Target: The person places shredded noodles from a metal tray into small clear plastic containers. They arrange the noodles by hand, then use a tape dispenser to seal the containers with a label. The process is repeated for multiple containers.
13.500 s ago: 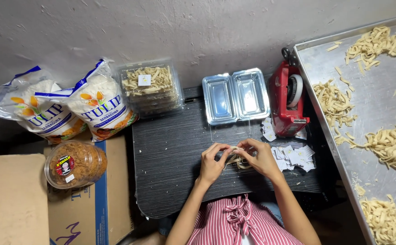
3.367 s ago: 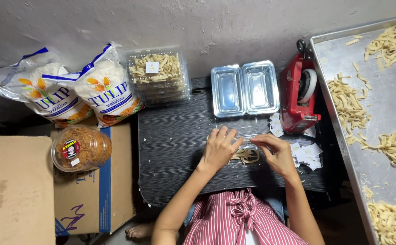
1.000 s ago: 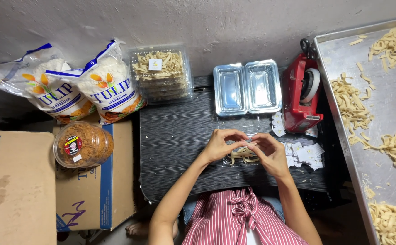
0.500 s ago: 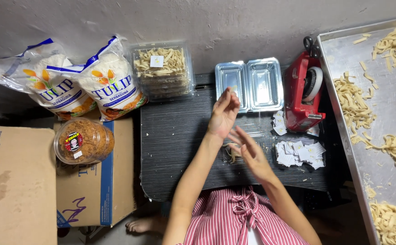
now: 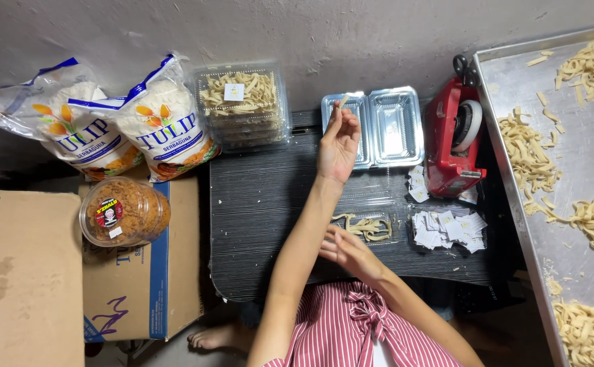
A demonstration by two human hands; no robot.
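**Left hand lifts a pale strip over the open clear container**

A small pale pastry strip (image 5: pixel 342 100) sits pinched between the fingertips of the left hand (image 5: pixel 338 145), raised over the left half of the empty clear double container (image 5: pixel 395 126) at the far edge of the black table (image 5: pixel 263 204). The other fingers of that hand are loosely spread.

Nearer the person than the container, the right hand (image 5: pixel 348 249) rests on the table with fingers half curled, just beside a small clump of twisted pastry (image 5: pixel 367 226); whether it grips anything cannot be told.

Right of the container stands a red tape dispenser (image 5: pixel 452 139), with a heap of small white paper labels (image 5: pixel 448 228) below it. Farther right, a metal tray (image 5: pixel 582 156) carries heaps of pastry strips. Left of the container sits a closed clear box of pastry (image 5: pixel 242 105), then two flour bags (image 5: pixel 120 129), a round jar (image 5: pixel 123 212) and cardboard boxes (image 5: pixel 25 272).
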